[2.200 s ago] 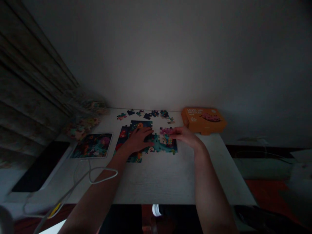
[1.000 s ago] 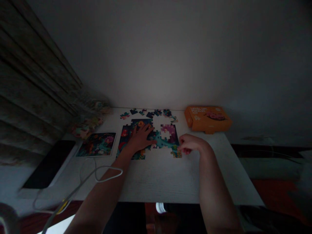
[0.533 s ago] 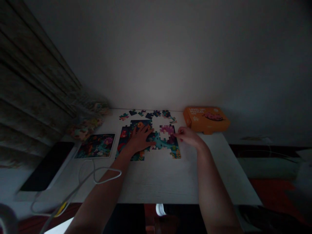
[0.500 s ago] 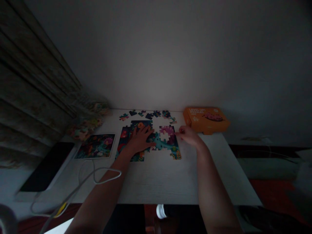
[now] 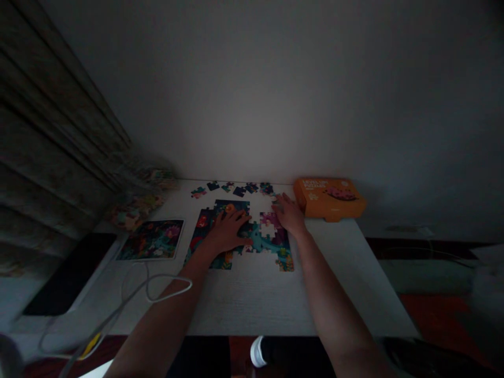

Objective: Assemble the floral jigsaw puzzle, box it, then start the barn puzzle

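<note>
A partly joined jigsaw puzzle (image 5: 262,242) lies on the white table, dark blue, teal and pink, with gaps in its upper middle, right part and lower edge. My left hand (image 5: 227,231) rests flat on its left half, fingers spread. At its upper right corner is my right hand (image 5: 289,212), fingers stretched forward over a loose piece at the back that they largely cover. Several loose puzzle pieces (image 5: 239,191) lie in a row behind the puzzle. Left of it lies a picture card (image 5: 151,240) with similar colours.
An orange puzzle box (image 5: 331,199) stands at the table's back right. On the left lie a dark phone-like slab (image 5: 73,275) and a looping white cable (image 5: 167,275). A patterned curtain (image 5: 47,131) hangs at the left, beside the wall (image 5: 268,94).
My right hand has moved from the puzzle's right edge up and left to its upper right corner, its fingers now extended. My left hand stays on the puzzle. The view has shifted slightly.
</note>
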Demonstrator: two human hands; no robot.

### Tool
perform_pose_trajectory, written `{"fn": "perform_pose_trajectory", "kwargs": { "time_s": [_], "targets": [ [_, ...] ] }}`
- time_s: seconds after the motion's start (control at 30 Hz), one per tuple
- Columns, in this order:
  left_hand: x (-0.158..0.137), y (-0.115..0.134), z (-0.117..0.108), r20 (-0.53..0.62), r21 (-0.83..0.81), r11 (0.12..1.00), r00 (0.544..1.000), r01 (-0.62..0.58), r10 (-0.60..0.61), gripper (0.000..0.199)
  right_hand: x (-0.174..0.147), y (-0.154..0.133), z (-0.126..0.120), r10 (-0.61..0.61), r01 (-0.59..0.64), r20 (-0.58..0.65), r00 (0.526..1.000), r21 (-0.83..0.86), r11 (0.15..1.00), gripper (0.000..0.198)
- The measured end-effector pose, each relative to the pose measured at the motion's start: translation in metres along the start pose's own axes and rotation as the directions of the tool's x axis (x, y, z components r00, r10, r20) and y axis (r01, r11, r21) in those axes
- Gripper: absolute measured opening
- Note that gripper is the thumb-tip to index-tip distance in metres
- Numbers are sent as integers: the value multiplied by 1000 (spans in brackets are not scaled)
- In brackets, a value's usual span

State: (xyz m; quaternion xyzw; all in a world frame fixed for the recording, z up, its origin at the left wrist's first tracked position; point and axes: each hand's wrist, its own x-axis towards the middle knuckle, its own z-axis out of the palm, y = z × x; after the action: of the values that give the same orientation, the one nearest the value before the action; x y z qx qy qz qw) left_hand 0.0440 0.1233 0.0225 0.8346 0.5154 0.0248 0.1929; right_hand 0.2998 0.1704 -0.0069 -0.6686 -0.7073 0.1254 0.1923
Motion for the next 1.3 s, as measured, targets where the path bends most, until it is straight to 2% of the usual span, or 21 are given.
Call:
{"fn": "perform_pose_trajectory", "kwargs": {
  "time_s": [0.17, 0.33, 0.63, 0.83, 0.9, 1.0, 1.17, 1.3],
  "targets": [
    [1, -2, 3, -14, 9, 1000, 1000, 8, -7, 79, 3, 0, 1, -60, 60, 6, 998, -56, 997, 44],
    [1, -3, 4, -29, 8, 1000, 1000, -3, 3, 77, 5, 3, 0, -13, 12, -37, 999, -21, 1000, 37],
    [-1, 6, -4, 13, -1, 1000, 1000, 13, -13, 76, 5, -2, -6, -3, 4, 17, 1000, -62, 998, 58],
    [-2, 8, -3, 2, 4, 1000, 1000, 19, -19, 75, 8, -2, 4, 111, -114, -98, 989, -19, 993, 57],
    [0, 9, 0, -35, -1, 1000, 999, 28, -28, 69, 12, 2, 10, 134, -129, -143, 981, 43, 991, 52],
    [7, 9, 5, -158, -31, 999, 987, 29, -33, 50, 18, 9, 19, 121, -89, -212, 970, 153, 984, 49],
    [25, 6, 10, -407, -158, 987, 913, -42, -27, 31, 21, 13, 26, 63, 10, -261, 963, 269, 963, 58],
    [29, 5, 9, -488, -221, 971, 872, -89, -31, 26, 21, 14, 19, 59, 41, -245, 968, 386, 921, 51]
  ]
}}
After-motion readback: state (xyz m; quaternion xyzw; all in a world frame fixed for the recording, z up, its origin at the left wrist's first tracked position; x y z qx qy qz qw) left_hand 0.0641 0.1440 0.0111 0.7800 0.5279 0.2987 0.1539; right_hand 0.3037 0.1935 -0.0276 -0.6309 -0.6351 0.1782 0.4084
